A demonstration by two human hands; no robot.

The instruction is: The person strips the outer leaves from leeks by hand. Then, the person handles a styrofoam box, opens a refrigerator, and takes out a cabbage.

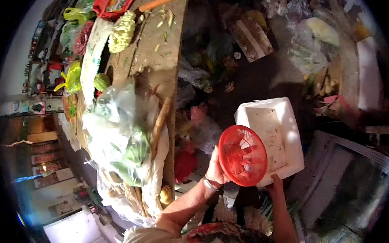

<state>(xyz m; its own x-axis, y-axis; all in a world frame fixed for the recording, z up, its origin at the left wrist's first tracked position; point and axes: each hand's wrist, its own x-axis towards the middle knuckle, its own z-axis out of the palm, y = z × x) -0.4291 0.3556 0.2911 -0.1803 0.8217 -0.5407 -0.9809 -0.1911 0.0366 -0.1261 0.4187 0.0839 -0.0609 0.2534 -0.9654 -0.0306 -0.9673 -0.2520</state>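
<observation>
My left hand (216,169) grips a round red plastic mesh basket (243,156). Its fingers show through the mesh, beneath the basket. A white foam box (293,139) is beside and partly behind the basket, its open side facing me and its inner floor stained with brown specks. My right hand (275,184) has hold of the box's near edge, low on the right; most of its fingers are hidden. The basket covers the left lower part of the box.
A wooden table (159,58) on the left carries a plastic bag of green vegetables (135,150), a carrot (161,2) and a bitter melon (101,82). A wooden board (249,38) lies on the dark floor among scraps. A large grey-framed container (345,188) stands at lower right.
</observation>
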